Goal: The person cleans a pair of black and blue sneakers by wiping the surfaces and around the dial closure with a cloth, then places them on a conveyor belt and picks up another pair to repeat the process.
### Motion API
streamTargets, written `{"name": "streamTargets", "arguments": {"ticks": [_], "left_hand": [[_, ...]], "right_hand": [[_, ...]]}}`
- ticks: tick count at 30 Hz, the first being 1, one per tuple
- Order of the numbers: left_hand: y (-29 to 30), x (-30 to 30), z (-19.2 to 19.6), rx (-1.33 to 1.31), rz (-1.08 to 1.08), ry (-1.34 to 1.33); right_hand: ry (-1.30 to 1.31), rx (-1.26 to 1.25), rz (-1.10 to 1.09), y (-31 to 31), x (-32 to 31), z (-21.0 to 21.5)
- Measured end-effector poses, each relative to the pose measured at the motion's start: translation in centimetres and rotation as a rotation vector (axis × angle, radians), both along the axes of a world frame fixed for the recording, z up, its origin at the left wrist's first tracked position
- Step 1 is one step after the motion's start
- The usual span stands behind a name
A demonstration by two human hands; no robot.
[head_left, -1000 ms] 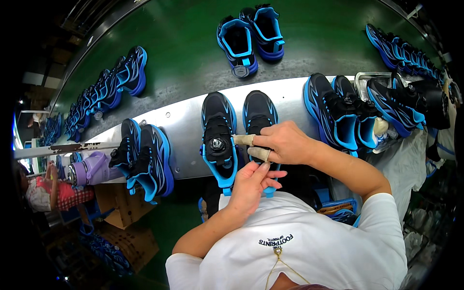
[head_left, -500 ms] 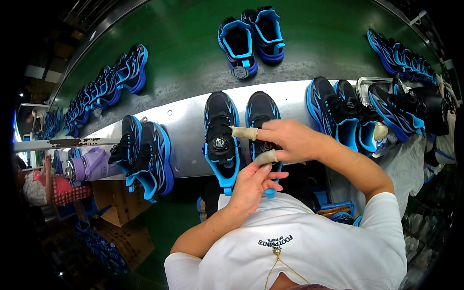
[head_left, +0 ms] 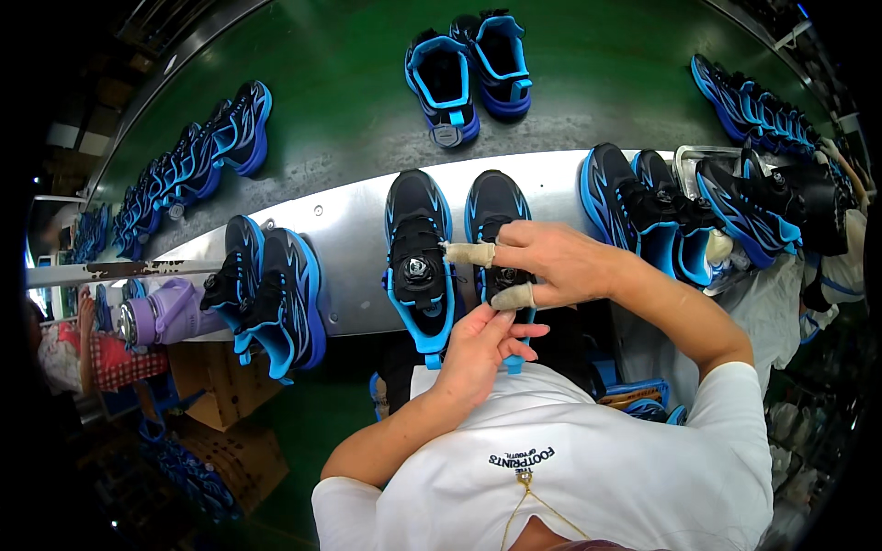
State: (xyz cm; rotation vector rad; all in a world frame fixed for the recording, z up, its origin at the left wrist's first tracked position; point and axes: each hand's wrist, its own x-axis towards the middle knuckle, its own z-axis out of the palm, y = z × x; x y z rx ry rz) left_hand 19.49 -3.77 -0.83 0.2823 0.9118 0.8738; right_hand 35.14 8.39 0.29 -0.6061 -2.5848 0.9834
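In front of me, a pair of black and blue sneakers with dial closures stands on the metal ledge: the left sneaker [head_left: 419,243] in plain sight, the right sneaker [head_left: 490,197] partly hidden beneath my hands. My right hand [head_left: 570,264] hovers above that right shoe, index finger and thumb apart, with nothing between them. Beige cloth covers sleeve both: an index finger cover [head_left: 470,254] and a thumb finger cover [head_left: 513,297]. My left hand [head_left: 478,358] pinches the lower end of the thumb cover, its other fingers pointing right.
More sneakers stand on the ledge, a pair at left [head_left: 276,294] and several at right [head_left: 634,211] by a metal tray [head_left: 684,165]. Beyond lies a green belt [head_left: 340,83] carrying a pair [head_left: 441,83] and rows of shoes. A purple bottle [head_left: 175,312] sits left, near another person [head_left: 83,354].
The thumb cover now lies straighter along my right thumb, and the left fingertips stay at its end. The whole view has shifted slightly.
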Motion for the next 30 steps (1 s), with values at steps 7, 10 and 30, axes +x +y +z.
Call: {"name": "streamTargets", "arguments": {"ticks": [7, 10, 30], "left_hand": [[-0.3, -0.3, -1.1, 0.0, -0.096, -0.059], [1.0, -3.1, 3.7, 0.257, -0.482, 0.401], [6.2, -11.5, 1.4, 0.771, -0.419, 0.768]], "right_hand": [[-0.187, 0.116, -0.296, -3.1, -1.6, -1.4], [-0.084, -0.181, -0.34, -1.4, -1.5, -0.3], [-0.241, -0.087, -0.333, 7.0, -14.1, -7.5]]}}
